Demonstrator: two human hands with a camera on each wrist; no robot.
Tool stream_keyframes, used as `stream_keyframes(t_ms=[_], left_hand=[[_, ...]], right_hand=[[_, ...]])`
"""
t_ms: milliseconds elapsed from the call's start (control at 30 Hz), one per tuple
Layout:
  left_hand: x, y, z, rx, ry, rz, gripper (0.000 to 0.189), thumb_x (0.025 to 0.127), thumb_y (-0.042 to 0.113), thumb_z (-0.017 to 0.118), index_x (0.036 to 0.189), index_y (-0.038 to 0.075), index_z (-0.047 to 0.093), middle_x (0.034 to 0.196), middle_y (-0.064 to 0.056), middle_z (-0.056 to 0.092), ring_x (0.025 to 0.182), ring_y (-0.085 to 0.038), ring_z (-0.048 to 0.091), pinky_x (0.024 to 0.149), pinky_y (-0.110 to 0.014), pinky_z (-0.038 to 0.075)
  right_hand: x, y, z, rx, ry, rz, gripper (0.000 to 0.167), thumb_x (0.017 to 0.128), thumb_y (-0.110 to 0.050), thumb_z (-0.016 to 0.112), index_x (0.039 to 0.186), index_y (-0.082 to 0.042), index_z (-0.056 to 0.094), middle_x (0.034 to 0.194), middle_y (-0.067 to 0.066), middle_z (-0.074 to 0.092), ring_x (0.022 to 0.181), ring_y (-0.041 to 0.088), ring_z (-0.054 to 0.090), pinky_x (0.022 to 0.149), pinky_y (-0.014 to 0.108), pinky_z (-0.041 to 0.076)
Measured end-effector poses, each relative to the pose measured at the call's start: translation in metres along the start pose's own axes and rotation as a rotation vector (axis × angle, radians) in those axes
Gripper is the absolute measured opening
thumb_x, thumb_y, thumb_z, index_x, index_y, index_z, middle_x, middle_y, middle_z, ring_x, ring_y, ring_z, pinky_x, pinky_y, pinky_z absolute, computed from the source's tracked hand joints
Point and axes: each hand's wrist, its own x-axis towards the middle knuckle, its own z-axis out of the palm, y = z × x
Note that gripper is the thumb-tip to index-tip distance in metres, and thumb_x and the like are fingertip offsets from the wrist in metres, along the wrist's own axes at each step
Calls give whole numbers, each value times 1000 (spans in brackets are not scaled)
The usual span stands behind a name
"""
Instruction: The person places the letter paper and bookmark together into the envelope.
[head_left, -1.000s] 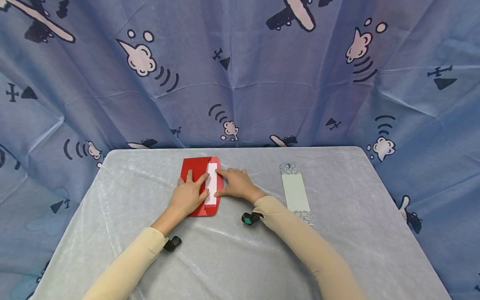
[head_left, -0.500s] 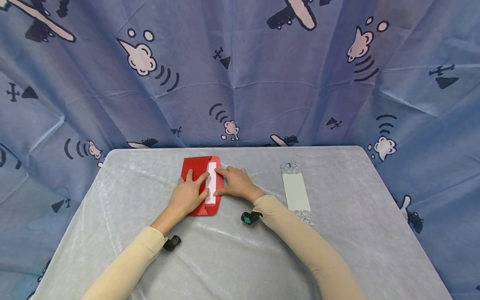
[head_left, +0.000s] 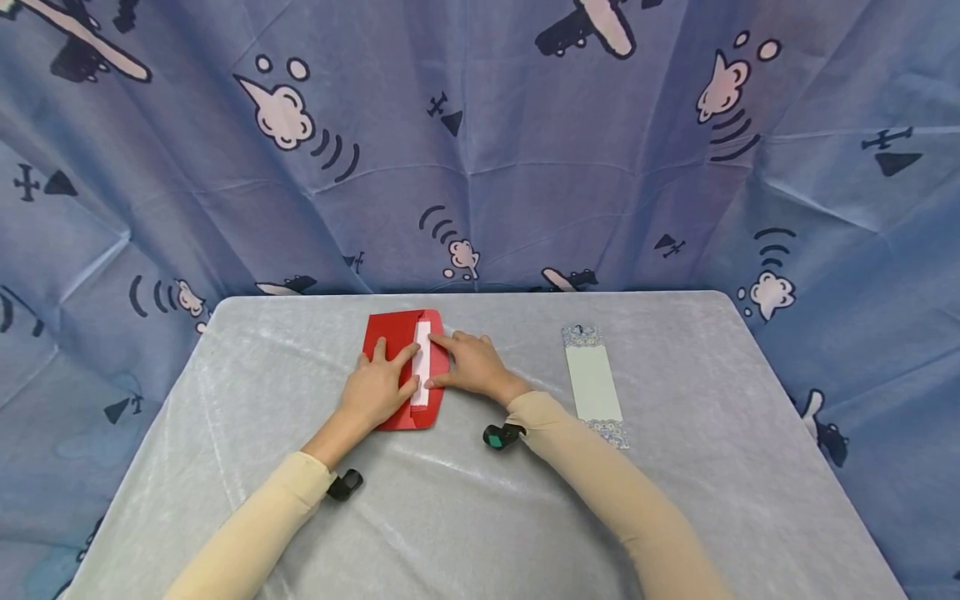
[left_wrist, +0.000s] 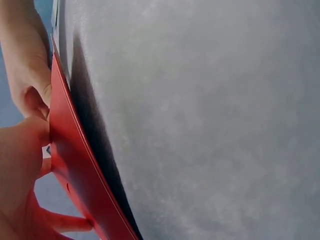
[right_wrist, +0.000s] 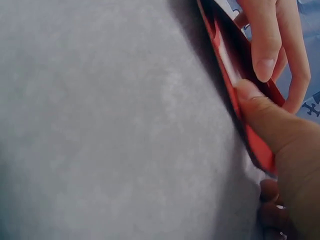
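A red envelope (head_left: pixel 392 329) lies on the table, its flap (head_left: pixel 439 367) folded out to the right. A white paper card (head_left: pixel 422 364) shows as a narrow strip at the mouth, the rest of it inside. My left hand (head_left: pixel 375 393) rests across the envelope with fingers spread, its thumb and index tips near the mouth. My right hand (head_left: pixel 476 367) is over the flap, thumb and index tips set apart along the card's right edge. In the right wrist view the right thumb (right_wrist: pixel 265 107) presses at the white card's edge.
A pale bookmark-like card (head_left: pixel 593 383) with blue patterned ends lies right of the envelope, partly beside the right sleeve (head_left: pixel 600 483). A grey cloth covers the table (head_left: pixel 420 508). A blue printed curtain (head_left: pixel 525 183) hangs behind its far edge.
The white card's visible strip has become slightly narrower as the right fingertips shifted a little left toward the envelope's mouth. The left hand stays on the envelope.
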Motion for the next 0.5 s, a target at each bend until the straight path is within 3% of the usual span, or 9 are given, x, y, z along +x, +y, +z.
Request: stream_keyframes(t_ms=[233,500], left_hand=[[0,0,0,0,-4,-4,63,91,44,60,149,28,44,150,-31,41,119,-59,54,79,-57,59],[0,-1,1,0,1,-4,61,91,43,59,148,28,44,150,-31,41,117,-59,55,78,-57,59]], right_hand=[[0,5,1,46,22,-16,90,73,-64,77,148,-26,46,83,0,54,75,13,50,70,30,29],[1,7,2,44,14,-14,92,73,-65,76,150,-27,42,82,-1,52,73,12,47,69,29,28]])
